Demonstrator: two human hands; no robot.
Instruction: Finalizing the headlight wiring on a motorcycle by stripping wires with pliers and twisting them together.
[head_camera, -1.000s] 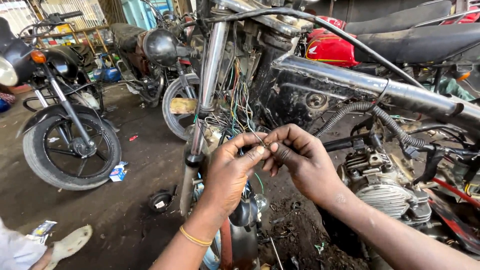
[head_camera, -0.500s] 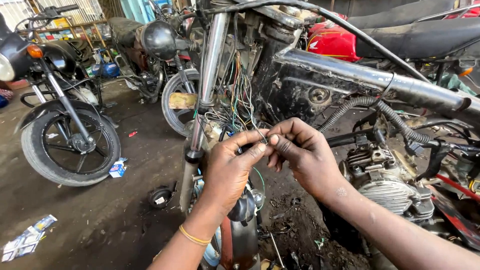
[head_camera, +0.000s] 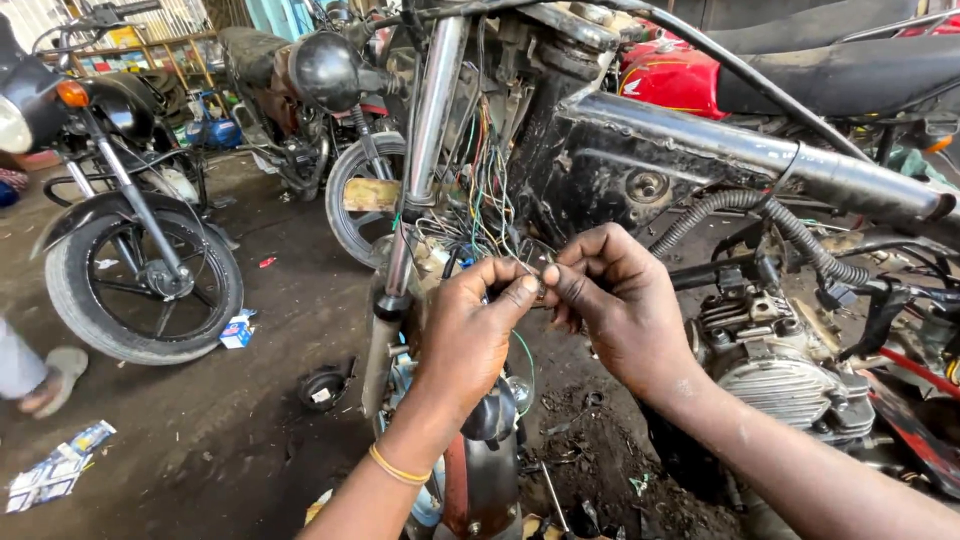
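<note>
Left hand (head_camera: 470, 335) and right hand (head_camera: 620, 305), fingertips together, pinch thin wire ends (head_camera: 535, 268) just below the loom (head_camera: 480, 195), beside the fork tube (head_camera: 425, 150).

Under me the oily dirt floor (head_camera: 180, 440) carries a small white-and-blue box (head_camera: 237, 331), a flattened packet (head_camera: 55, 470), a round black part (head_camera: 322, 388) and scattered scraps.
</note>
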